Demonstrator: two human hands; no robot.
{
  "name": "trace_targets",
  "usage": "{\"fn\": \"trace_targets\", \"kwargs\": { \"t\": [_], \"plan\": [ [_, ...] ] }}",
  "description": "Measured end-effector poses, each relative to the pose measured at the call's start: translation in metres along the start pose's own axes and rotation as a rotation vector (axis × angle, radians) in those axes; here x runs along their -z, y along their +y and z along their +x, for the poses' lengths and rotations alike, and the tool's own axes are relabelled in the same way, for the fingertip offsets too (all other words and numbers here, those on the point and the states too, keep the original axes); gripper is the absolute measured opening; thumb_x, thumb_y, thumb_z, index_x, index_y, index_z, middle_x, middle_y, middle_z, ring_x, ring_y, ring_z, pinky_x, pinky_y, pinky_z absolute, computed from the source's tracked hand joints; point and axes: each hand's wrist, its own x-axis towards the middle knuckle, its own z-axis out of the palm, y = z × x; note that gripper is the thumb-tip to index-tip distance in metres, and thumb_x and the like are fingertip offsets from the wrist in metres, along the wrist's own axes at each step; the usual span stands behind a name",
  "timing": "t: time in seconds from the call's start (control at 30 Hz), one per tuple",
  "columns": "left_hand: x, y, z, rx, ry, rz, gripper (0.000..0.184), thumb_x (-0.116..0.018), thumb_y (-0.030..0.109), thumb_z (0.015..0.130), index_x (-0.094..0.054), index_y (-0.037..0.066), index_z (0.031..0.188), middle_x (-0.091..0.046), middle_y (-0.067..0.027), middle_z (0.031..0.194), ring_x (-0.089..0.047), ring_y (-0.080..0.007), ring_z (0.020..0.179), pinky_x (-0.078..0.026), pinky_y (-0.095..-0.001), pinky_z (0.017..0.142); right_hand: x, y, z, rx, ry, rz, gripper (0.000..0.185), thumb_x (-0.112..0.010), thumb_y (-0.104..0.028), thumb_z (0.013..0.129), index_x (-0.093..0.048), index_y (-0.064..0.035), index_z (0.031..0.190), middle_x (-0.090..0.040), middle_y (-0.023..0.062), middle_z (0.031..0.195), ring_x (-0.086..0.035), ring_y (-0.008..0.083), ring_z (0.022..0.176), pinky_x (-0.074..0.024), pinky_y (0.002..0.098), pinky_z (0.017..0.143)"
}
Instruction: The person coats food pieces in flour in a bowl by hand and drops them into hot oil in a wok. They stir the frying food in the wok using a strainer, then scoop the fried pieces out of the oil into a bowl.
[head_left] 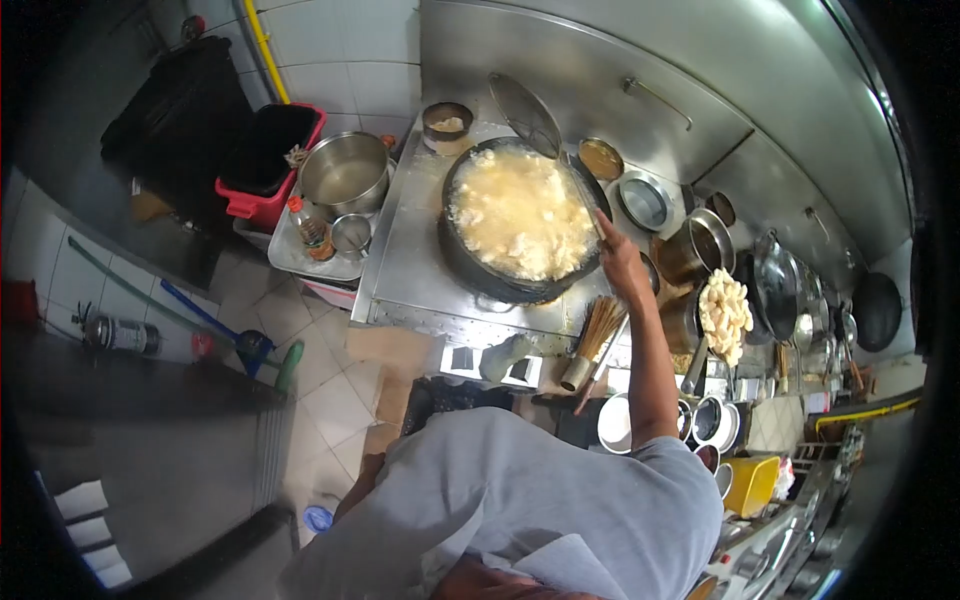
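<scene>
A wide black wok [462, 262] on the steel stove is filled with pale pieces frying in bubbling oil [525, 215]. At the wok's right rim, my right hand [622, 262] is closed round the handle of a round mesh skimmer [526, 115]. The skimmer's head is tilted up over the back rim, with no food visible in it. Low on the left, beside my grey shirt, a strip of my left arm [358, 484] shows; the fingers of that hand are hidden.
Left of the stove, a tray holds a steel pot [344, 170], a red-capped bottle [312, 232] and a small metal cup [351, 236]. A bamboo brush [592, 340] lies at the stove's front edge. Farther right are pale fried pieces [725, 315], pots [700, 242] and woks [772, 290].
</scene>
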Motion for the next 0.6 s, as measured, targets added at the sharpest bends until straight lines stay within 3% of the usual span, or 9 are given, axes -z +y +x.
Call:
{"fn": "trace_targets", "kwargs": {
  "t": [0.07,0.17,0.23,0.3,0.33,0.37,0.47,0.6],
  "plan": [
    [0.009,-0.005,0.008,-0.047,-0.002,0.042,0.018,-0.061,0.02,0.083,-0.069,0.006,0.09,-0.072,-0.013,0.079,-0.069,-0.0282,0.065,-0.052,-0.0397,0.056,-0.012,0.014,-0.021,0.025,0.061,-0.051,0.06,-0.051,-0.005,0.088,-0.042,-0.0232,0.145,-0.06,0.0305,0.113,-0.06,0.0424,0.108,-0.0479,0.0442,0.088],
    [0.019,-0.018,0.026,-0.092,-0.051,-0.01,0.019,-0.06,0.02,0.084,-0.068,0.004,0.09,-0.071,-0.0134,0.079,-0.069,-0.028,0.063,-0.053,-0.0395,0.055,-0.026,0.025,-0.037,-0.146,-0.029,-0.099,0.057,-0.052,-0.008,0.091,-0.042,-0.023,0.145,-0.06,0.0316,0.111,-0.059,0.0445,0.107,-0.0475,0.0455,0.088],
    [0.079,-0.013,0.03,-0.088,-0.131,-0.148,0.022,-0.059,0.02,0.086,-0.066,0.001,0.091,-0.071,-0.0148,0.077,-0.068,-0.0278,0.06,-0.053,-0.0393,0.053,-0.021,0.014,-0.054,-0.165,-0.009,-0.109,0.057,-0.05,-0.007,0.089,-0.044,-0.0226,0.143,-0.061,0.0318,0.105,-0.06,0.0467,0.1,-0.0477,0.0485,0.084],
    [0.099,-0.001,0.046,0.305,-0.123,-0.759,0.023,-0.057,0.019,0.088,-0.064,-0.002,0.092,-0.07,-0.0168,0.076,-0.068,-0.0281,0.058,-0.053,-0.0388,0.051,-0.007,-0.001,-0.072,-0.208,-0.022,-0.134,0.057,-0.05,-0.006,0.088,-0.045,-0.0223,0.143,-0.061,0.0318,0.102,-0.06,0.0472,0.097,-0.0477,0.0496,0.083],
    [0.096,-0.001,0.052,0.715,-0.104,-1.371,0.024,-0.054,0.018,0.09,-0.061,-0.005,0.093,-0.069,-0.0187,0.075,-0.067,-0.0284,0.056,-0.053,-0.0383,0.049,-0.001,-0.003,-0.08,-0.221,-0.012,-0.141,0.058,-0.05,-0.005,0.088,-0.045,-0.0221,0.143,-0.061,0.032,0.101,-0.061,0.047,0.096,-0.0473,0.0504,0.082],
    [0.095,-0.005,0.058,0.657,-0.098,-1.453,0.026,-0.05,0.016,0.092,-0.057,-0.009,0.095,-0.066,-0.021,0.074,-0.065,-0.0287,0.052,-0.052,-0.0381,0.044,0.005,-0.006,-0.086,-0.234,-0.002,-0.149,0.058,-0.05,-0.005,0.088,-0.045,-0.0219,0.143,-0.061,0.0322,0.099,-0.061,0.0467,0.095,-0.0469,0.0513,0.081],
    [0.106,0.001,0.06,0.687,-0.099,-1.5,0.024,-0.052,0.015,0.091,-0.056,-0.009,0.095,-0.066,-0.0204,0.073,-0.064,-0.0288,0.052,-0.052,-0.0389,0.044,0.024,-0.022,-0.099,-0.279,0.011,-0.189,0.059,-0.05,-0.005,0.087,-0.044,-0.0216,0.143,-0.061,0.0325,0.096,-0.062,0.0472,0.093,-0.0469,0.0516,0.08],
    [0.088,0.003,0.062,0.688,-0.103,-1.451,0.025,-0.054,0.015,0.092,-0.057,-0.009,0.1,-0.065,-0.0204,0.072,-0.064,-0.0279,0.053,-0.049,-0.0386,0.043,0.022,-0.011,-0.092,-0.178,0.096,-0.228,0.058,-0.048,-0.004,0.088,-0.044,-0.0204,0.144,-0.063,0.0316,0.088,-0.063,0.0466,0.084,-0.0464,0.0526,0.074]
  ]
}}
